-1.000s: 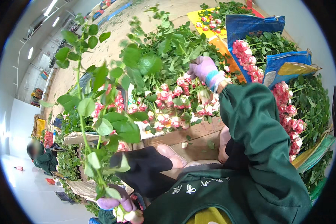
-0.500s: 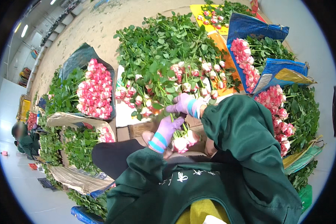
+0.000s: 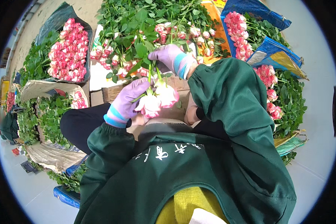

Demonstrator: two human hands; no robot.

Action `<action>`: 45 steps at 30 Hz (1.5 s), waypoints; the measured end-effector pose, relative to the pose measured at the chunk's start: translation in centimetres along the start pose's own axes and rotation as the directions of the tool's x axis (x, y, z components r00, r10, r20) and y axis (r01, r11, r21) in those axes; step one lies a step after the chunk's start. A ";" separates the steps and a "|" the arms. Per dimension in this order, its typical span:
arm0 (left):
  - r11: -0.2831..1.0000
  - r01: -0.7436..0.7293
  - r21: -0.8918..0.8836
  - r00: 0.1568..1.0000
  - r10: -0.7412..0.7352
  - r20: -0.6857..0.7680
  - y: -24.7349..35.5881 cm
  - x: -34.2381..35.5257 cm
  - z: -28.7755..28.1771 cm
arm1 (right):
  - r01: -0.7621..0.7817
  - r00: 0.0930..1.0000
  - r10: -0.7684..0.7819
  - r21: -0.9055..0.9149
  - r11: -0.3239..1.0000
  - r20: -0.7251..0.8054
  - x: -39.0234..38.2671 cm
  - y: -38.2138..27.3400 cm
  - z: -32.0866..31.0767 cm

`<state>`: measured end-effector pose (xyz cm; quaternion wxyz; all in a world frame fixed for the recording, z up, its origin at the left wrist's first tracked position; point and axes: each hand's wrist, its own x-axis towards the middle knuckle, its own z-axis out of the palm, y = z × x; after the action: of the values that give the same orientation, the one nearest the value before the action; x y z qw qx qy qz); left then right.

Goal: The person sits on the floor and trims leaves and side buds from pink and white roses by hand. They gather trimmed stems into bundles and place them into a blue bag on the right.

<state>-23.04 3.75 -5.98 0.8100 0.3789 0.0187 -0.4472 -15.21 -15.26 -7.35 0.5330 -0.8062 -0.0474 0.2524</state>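
In a lavender glove with a blue-striped cuff, my left hand (image 3: 128,99) is closed around the stems of a few pink-and-white roses (image 3: 150,106). Their blooms hang downward over my lap. My right hand (image 3: 171,59), gloved alike, is closed at the upper stems just above the blooms, beside green leaves (image 3: 141,49). Its fingertips are partly hidden, so exactly how many stems it pinches cannot be made out. Beyond both hands lies a broad pile of leafy roses (image 3: 134,22), some blooms facing me.
Wrapped rose bundles stand at the left (image 3: 69,50) and right (image 3: 237,35), the right one in a blue wrapper (image 3: 263,56). More bundles (image 3: 54,115) sit lower left. Orange sheeting (image 3: 214,22) lies under the pile. Another person (image 3: 7,125) is at the far left.
My view has shifted, so the pile appears higher. Both hands have lifted the roses nearer to me, the blooms now larger and spread apart, and the hands stand farther from each other.
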 end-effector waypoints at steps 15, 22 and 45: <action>0.990 -0.022 -0.138 0.998 0.030 0.060 1.0 -0.1 -0.4 | -0.012 0.987 0.108 0.613 0.790 -0.120 -1.4 -1.1 -3.5; 0.964 -0.132 -0.231 0.973 0.171 0.158 -2.0 1.4 -2.7 | -0.370 0.927 0.201 0.866 0.337 0.318 -2.0 -0.1 -1.4; 0.951 -0.285 -0.122 0.958 0.278 -0.070 -2.8 2.2 -1.1 | 0.236 0.971 -0.214 0.312 0.920 -0.104 -1.0 3.2 1.1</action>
<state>-23.51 1.97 -9.24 0.8878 0.3353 0.0148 -0.3149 -17.20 -16.07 -10.15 0.6844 -0.7054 -0.0800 0.1663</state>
